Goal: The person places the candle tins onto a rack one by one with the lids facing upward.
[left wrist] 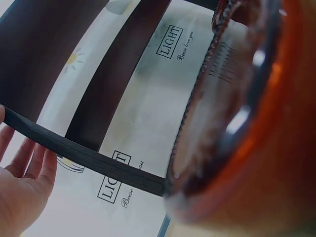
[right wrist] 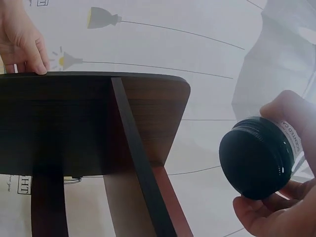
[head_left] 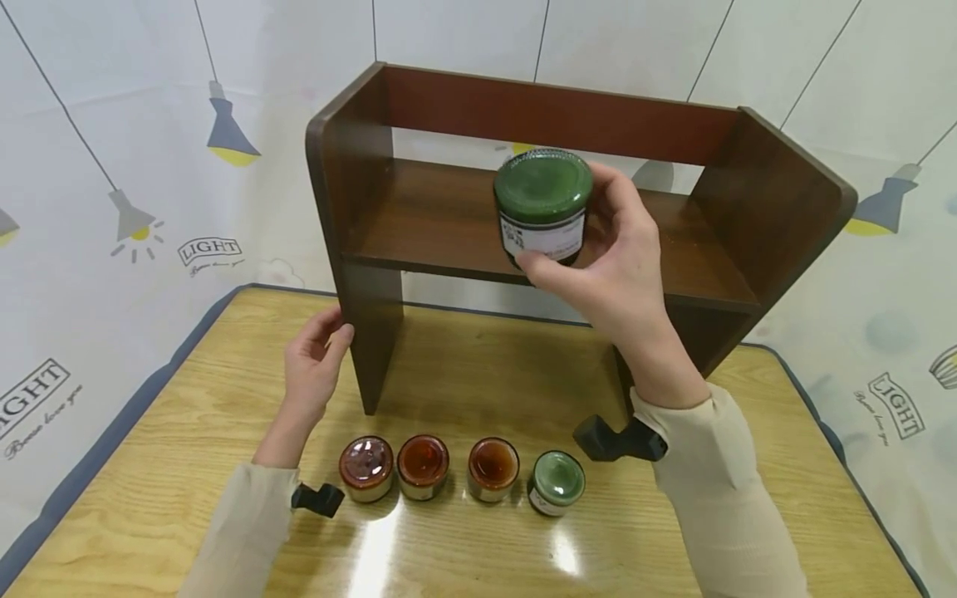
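Observation:
My right hand grips a green glass candle jar with a white label, thumb on its near side and fingers behind. The jar is held up in front of the upper board of a dark brown wooden shelf. In the right wrist view, part of the words "scented ca" shows on the jar's label. My left hand touches the outer side of the shelf's left panel, thumb at its front edge. From the left wrist view, its fingers lie fairly straight against that panel.
Before the shelf, a row of jars stands on the wooden table: a dark red jar, a red-brown jar, an amber jar and a pale green jar. Behind hangs a lamp-printed white cloth.

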`<act>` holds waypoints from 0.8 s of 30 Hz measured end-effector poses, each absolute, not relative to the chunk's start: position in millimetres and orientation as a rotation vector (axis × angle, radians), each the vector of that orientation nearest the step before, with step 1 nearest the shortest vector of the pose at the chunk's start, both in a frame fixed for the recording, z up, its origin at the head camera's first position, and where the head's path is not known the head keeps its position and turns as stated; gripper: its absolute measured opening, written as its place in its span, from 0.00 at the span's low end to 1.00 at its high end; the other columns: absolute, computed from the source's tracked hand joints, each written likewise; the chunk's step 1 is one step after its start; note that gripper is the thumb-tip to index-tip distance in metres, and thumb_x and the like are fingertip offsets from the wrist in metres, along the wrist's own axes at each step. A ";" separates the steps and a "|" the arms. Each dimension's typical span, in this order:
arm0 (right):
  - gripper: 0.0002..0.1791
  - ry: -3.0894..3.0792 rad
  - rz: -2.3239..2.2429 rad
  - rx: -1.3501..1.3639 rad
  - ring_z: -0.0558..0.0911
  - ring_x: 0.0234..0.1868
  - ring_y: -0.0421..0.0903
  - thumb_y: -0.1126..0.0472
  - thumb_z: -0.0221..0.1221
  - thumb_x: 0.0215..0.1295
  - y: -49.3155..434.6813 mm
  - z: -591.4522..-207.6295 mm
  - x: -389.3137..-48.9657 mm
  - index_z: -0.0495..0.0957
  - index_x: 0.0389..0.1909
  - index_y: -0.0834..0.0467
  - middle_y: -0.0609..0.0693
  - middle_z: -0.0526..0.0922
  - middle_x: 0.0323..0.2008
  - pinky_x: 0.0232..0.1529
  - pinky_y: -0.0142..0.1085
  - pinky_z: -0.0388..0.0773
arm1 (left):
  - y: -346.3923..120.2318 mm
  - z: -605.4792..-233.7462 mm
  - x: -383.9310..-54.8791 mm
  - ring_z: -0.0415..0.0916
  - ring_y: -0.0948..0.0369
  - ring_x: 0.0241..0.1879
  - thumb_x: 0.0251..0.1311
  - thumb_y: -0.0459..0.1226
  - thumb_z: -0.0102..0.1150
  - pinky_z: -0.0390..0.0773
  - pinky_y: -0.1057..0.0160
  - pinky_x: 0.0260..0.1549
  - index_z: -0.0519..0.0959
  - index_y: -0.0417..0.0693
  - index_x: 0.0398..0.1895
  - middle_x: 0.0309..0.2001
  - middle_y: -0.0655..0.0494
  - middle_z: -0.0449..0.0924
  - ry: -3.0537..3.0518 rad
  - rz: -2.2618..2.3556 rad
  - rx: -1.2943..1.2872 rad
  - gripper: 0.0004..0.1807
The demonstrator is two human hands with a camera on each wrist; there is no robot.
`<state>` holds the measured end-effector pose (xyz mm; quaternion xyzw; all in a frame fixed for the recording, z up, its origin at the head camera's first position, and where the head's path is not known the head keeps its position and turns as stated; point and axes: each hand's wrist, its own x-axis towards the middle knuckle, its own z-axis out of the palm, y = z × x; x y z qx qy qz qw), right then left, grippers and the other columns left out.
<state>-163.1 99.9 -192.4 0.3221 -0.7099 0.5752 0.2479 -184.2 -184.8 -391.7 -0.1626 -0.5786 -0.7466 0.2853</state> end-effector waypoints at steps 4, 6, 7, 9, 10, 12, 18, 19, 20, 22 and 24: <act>0.34 -1.950 1.495 0.908 0.74 0.44 0.46 0.73 0.66 0.41 93.7 -186.0 -167.8 0.68 0.55 0.66 0.48 0.75 0.46 0.42 0.34 0.75 | -184.6 -391.6 -184.4 0.74 0.67 0.42 0.60 0.21 0.51 0.74 0.74 0.43 0.81 0.52 0.43 0.40 0.62 0.80 -1.548 -1.995 -0.425 0.19; 0.34 -1.942 1.479 0.929 0.74 0.43 0.46 0.71 0.66 0.41 90.2 -182.8 -170.0 0.68 0.54 0.65 0.50 0.76 0.45 0.41 0.35 0.75 | -184.5 -391.6 -184.4 0.74 0.67 0.42 0.60 0.21 0.50 0.74 0.74 0.43 0.81 0.52 0.43 0.40 0.62 0.80 -1.549 -1.995 -0.424 0.19; 0.33 -1.939 1.474 0.942 0.74 0.43 0.46 0.71 0.66 0.42 88.5 -181.2 -171.1 0.68 0.54 0.65 0.51 0.76 0.44 0.42 0.35 0.76 | -184.5 -391.6 -184.3 0.74 0.67 0.42 0.59 0.21 0.50 0.74 0.74 0.43 0.81 0.52 0.43 0.40 0.62 0.80 -1.548 -1.995 -0.424 0.19; 0.33 -1.938 1.489 0.946 0.74 0.42 0.46 0.70 0.66 0.41 84.4 -178.3 -173.1 0.68 0.54 0.65 0.52 0.76 0.43 0.42 0.35 0.75 | -184.1 -391.4 -184.1 0.74 0.67 0.42 0.59 0.21 0.50 0.74 0.74 0.43 0.81 0.52 0.43 0.40 0.62 0.80 -1.548 -1.996 -0.422 0.19; 0.33 -1.936 1.501 0.944 0.74 0.42 0.46 0.70 0.66 0.41 81.8 -176.9 -174.2 0.68 0.53 0.65 0.52 0.76 0.42 0.43 0.36 0.75 | -184.2 -391.3 -184.0 0.74 0.67 0.42 0.59 0.20 0.50 0.74 0.74 0.43 0.81 0.52 0.43 0.40 0.62 0.80 -1.547 -1.996 -0.422 0.19; 0.33 -1.949 1.524 0.920 0.74 0.41 0.45 0.70 0.67 0.40 76.7 -174.2 -175.9 0.67 0.52 0.64 0.53 0.76 0.41 0.44 0.35 0.75 | -184.2 -390.9 -183.7 0.74 0.67 0.42 0.59 0.20 0.50 0.74 0.74 0.43 0.81 0.52 0.43 0.40 0.62 0.80 -1.549 -1.997 -0.419 0.20; 0.31 -2.015 1.518 0.867 0.74 0.40 0.43 0.68 0.67 0.41 66.1 -169.1 -181.6 0.67 0.49 0.63 0.51 0.74 0.38 0.40 0.35 0.76 | -184.8 -390.5 -182.3 0.74 0.67 0.42 0.60 0.21 0.50 0.74 0.74 0.43 0.81 0.53 0.43 0.40 0.63 0.80 -1.596 -1.988 -0.376 0.19; 0.31 -2.028 1.523 0.863 0.74 0.40 0.43 0.68 0.67 0.41 65.0 -168.6 -182.4 0.67 0.50 0.63 0.51 0.74 0.39 0.39 0.35 0.76 | -185.1 -390.5 -182.0 0.74 0.67 0.42 0.60 0.21 0.50 0.74 0.74 0.43 0.80 0.53 0.43 0.40 0.63 0.79 -1.609 -1.984 -0.367 0.19; 0.32 -2.037 1.534 0.856 0.74 0.41 0.44 0.68 0.68 0.42 63.8 -167.8 -183.3 0.67 0.51 0.62 0.52 0.74 0.40 0.39 0.35 0.76 | -185.3 -390.5 -181.8 0.74 0.67 0.43 0.60 0.22 0.51 0.74 0.74 0.43 0.80 0.54 0.43 0.41 0.64 0.79 -1.623 -1.979 -0.359 0.19; 0.32 -2.050 1.556 0.831 0.74 0.42 0.44 0.67 0.68 0.43 61.7 -166.6 -185.1 0.67 0.52 0.61 0.53 0.74 0.42 0.39 0.35 0.77 | -185.7 -390.5 -181.6 0.74 0.67 0.43 0.61 0.23 0.52 0.74 0.74 0.43 0.80 0.54 0.44 0.41 0.64 0.79 -1.642 -1.968 -0.350 0.18; 0.32 -2.051 1.588 0.807 0.74 0.42 0.45 0.67 0.68 0.43 59.8 -165.7 -187.2 0.68 0.53 0.61 0.53 0.74 0.42 0.39 0.34 0.78 | -185.5 -390.0 -182.0 0.74 0.67 0.43 0.61 0.23 0.52 0.74 0.73 0.43 0.80 0.53 0.44 0.41 0.64 0.79 -1.634 -1.969 -0.362 0.17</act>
